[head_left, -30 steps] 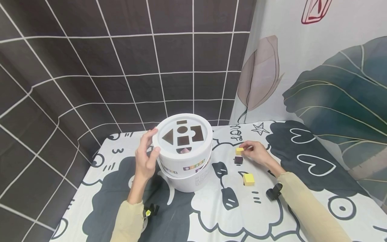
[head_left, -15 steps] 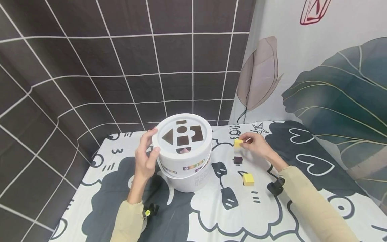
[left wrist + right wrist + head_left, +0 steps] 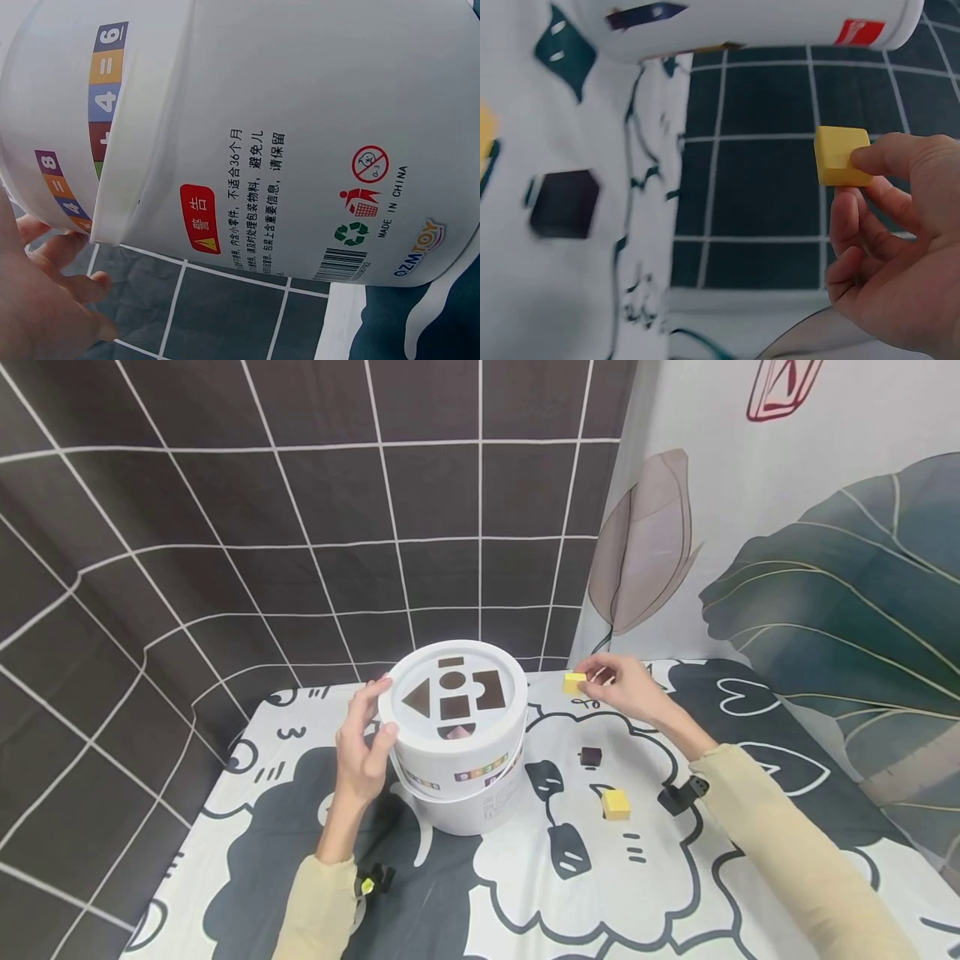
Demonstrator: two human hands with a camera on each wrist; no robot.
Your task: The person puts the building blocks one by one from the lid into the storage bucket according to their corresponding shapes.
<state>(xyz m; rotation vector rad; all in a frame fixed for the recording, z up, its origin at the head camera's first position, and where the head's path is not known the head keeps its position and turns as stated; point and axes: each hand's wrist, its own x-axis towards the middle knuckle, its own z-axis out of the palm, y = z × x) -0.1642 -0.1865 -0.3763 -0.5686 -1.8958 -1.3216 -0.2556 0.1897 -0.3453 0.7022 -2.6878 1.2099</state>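
A white round shape-sorter bucket [image 3: 465,777] stands upright on the patterned cloth, its lid [image 3: 405,718] cut with several shaped holes. My left hand [image 3: 363,752] holds its left side, thumb and fingertips curved at the lid's rim; in the left wrist view the hand [image 3: 52,292] shows partly behind the bucket's printed wall [image 3: 300,112]. To the bucket's right, my right hand [image 3: 622,687] pinches a small yellow block [image 3: 573,683] between thumb and fingers. The right wrist view shows that yellow block [image 3: 841,156] held at the fingertips of the hand [image 3: 907,240].
A dark block [image 3: 591,757] and a second yellow block [image 3: 617,805] lie on the cloth right of the bucket. Behind the table hang a dark grid-lined curtain [image 3: 420,577] and a pale leaf-print curtain [image 3: 675,410]. The cloth [image 3: 525,893] has cartoon prints.
My right hand has carried the pinched yellow block away from beside the dark block, toward the back and slightly left. The left hand and the bucket have stayed in place.
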